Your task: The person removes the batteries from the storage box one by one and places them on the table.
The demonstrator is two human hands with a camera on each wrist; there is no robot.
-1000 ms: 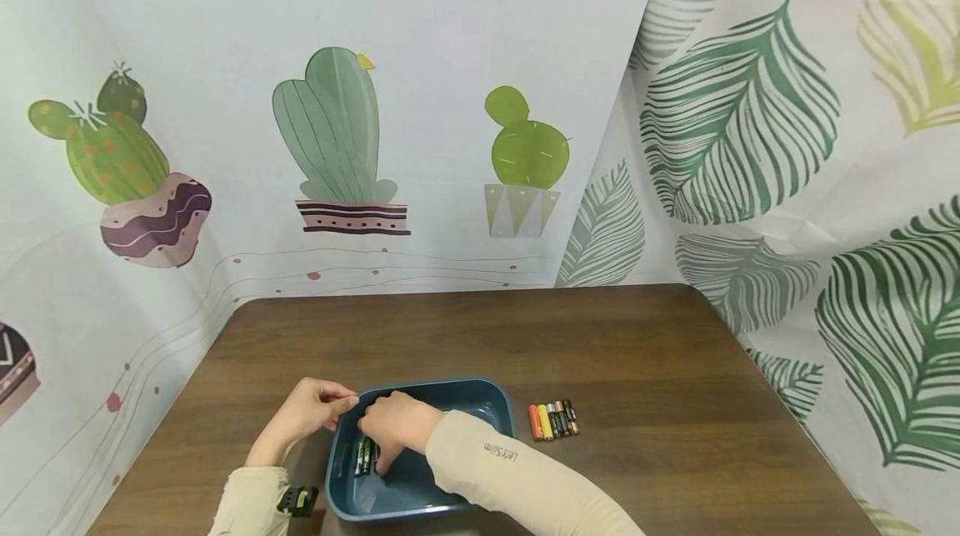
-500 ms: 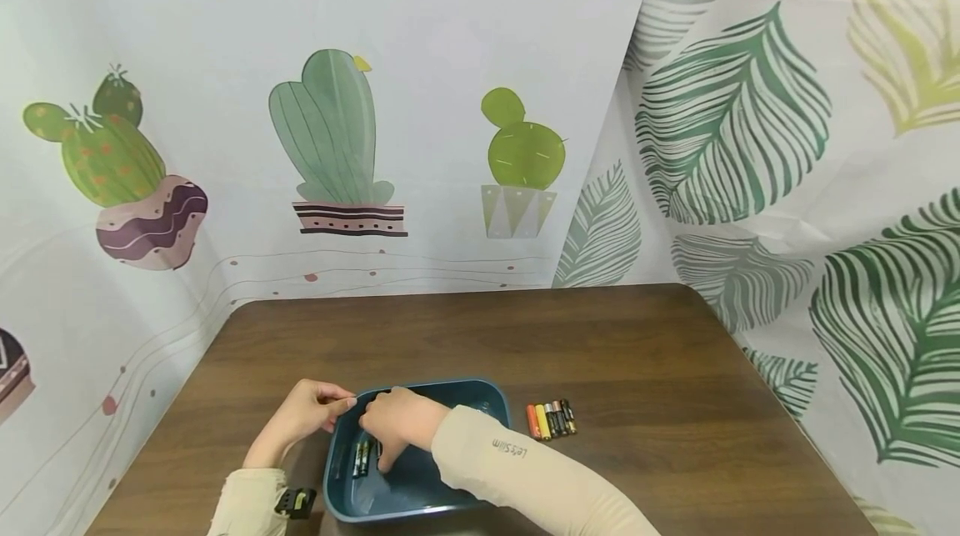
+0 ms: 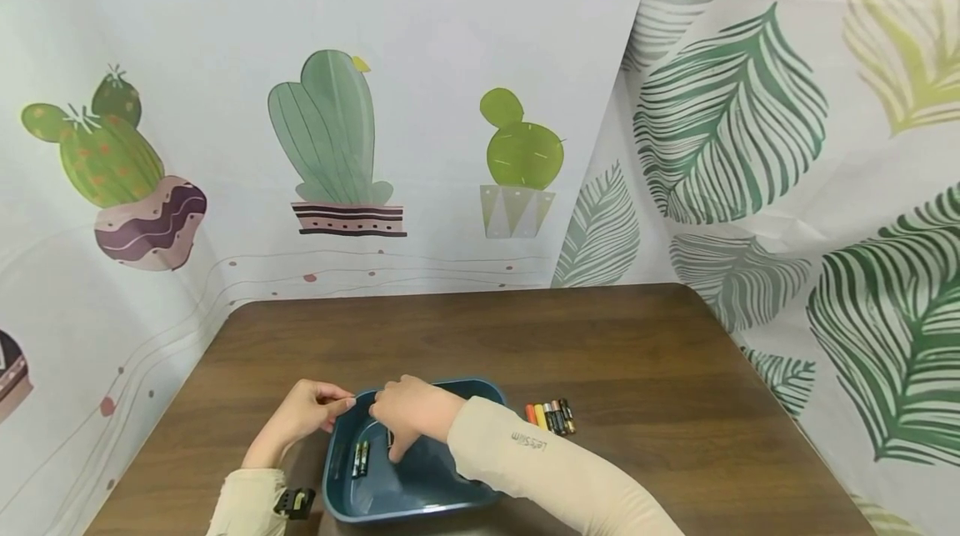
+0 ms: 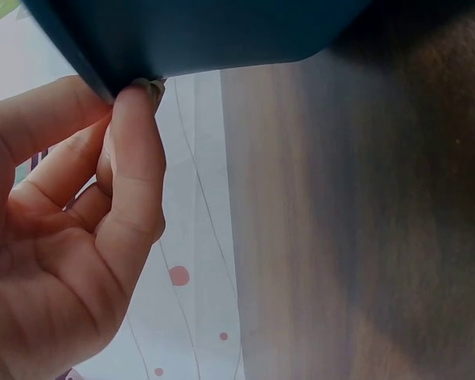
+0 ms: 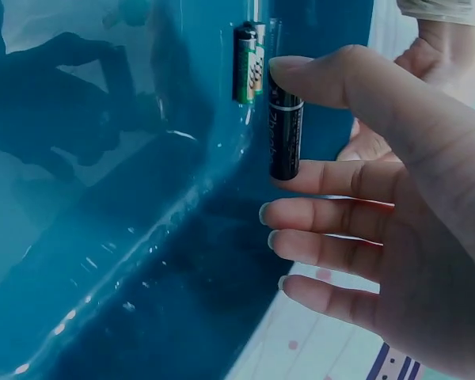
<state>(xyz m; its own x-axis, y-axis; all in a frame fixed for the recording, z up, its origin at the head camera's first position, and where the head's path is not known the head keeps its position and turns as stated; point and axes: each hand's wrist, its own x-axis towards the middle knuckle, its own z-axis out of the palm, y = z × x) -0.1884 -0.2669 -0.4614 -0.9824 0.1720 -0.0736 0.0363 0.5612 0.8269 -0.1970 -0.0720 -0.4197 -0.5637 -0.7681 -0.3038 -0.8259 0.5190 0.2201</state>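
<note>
A black battery [image 5: 285, 138] is held upright by its two ends between the thumb and forefinger of my right hand [image 3: 412, 411], inside the blue plastic tray [image 3: 431, 478]. In the head view that hand mostly hides the battery. Two green-and-black batteries [image 3: 361, 459] lie side by side on the tray's floor, toward its left side; the right wrist view shows the pair [image 5: 247, 63] just beyond the held one. My left hand [image 3: 303, 415] pinches the tray's rim at the far left corner, thumb against fingers, as the left wrist view confirms.
On the brown wooden table [image 3: 637, 369], right of the tray, several batteries [image 3: 551, 417] lie in a row, with red, yellow and dark casings. The right sleeve [image 3: 540, 461] crosses the tray's near right side. A printed cloth [image 3: 450, 102] hangs behind the table.
My right hand has moved slightly right and up with the black battery, away from the two batteries in the tray, which are now more exposed. The left hand stays on the rim.
</note>
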